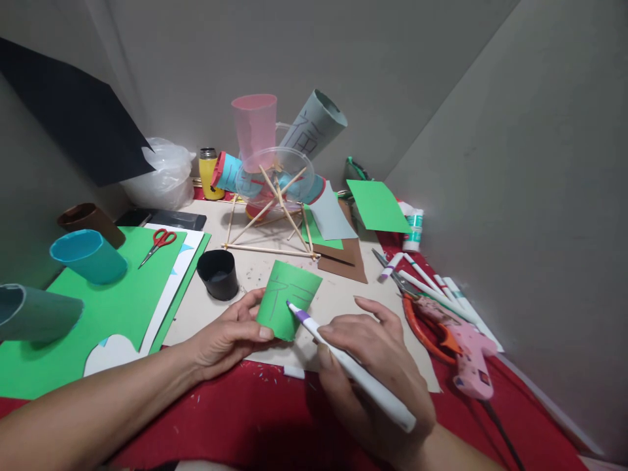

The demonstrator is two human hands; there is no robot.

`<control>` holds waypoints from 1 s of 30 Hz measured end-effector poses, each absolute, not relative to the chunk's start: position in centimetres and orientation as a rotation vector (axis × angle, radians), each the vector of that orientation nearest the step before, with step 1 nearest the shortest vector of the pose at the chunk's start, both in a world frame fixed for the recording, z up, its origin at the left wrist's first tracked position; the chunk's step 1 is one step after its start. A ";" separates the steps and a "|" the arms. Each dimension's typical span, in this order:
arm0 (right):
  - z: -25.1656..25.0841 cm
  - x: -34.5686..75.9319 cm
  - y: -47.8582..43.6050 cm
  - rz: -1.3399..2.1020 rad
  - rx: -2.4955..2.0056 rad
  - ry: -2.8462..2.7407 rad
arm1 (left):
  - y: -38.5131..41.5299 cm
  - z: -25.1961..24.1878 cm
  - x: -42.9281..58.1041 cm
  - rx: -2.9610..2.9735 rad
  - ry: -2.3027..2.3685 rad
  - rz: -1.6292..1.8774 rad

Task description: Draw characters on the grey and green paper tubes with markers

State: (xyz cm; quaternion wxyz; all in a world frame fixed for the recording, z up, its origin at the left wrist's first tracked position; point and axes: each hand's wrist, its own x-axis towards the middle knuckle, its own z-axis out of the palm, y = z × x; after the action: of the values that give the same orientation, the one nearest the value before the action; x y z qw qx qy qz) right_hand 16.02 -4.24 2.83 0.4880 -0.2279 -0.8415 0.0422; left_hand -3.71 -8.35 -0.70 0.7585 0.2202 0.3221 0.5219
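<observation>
A green paper cup (pixel 282 314) with dark strokes drawn on its side is tilted in my left hand (pixel 235 337), thumb at its lower edge. My right hand (pixel 377 366) closes round a white marker with a purple band (pixel 366 376). The marker's tip meets or almost meets the cup's drawn side; I cannot tell which. Just left of the cup stands a black cup (pixel 218 278). Behind it is a wooden-stick frame (pixel 267 250) with a clear disc and several coloured cups, among them a pink cup (pixel 254 127) and a grey cup with drawn strokes (pixel 309 127).
Red-handled scissors (pixel 159 243) lie on green sheets (pixel 112 314) at left, near brown, blue and grey cups. Several markers (pixel 441 294), orange-handled scissors (pixel 424 333) and a pink glue gun (pixel 473 356) lie at right. A yellow bottle (pixel 210 176) and plastic bag (pixel 164 173) stand behind.
</observation>
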 end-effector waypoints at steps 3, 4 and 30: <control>2.8 15.9 -4.3 0.127 -0.567 -2.049 | -8.3 -0.6 -3.7 0.457 0.708 1.144; 2.8 15.9 -4.4 0.126 -0.573 -2.048 | -8.3 -0.5 -3.7 0.450 0.711 1.148; 2.7 16.1 -4.1 0.118 -0.562 -2.013 | -8.3 -0.6 -3.7 0.488 0.693 1.142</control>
State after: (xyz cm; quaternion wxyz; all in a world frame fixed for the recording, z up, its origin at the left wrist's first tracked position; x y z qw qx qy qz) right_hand 16.10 -4.11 2.71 0.5006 -0.2324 -0.8324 0.0490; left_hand -3.70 -8.35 -0.63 0.7578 0.2237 0.3181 0.5239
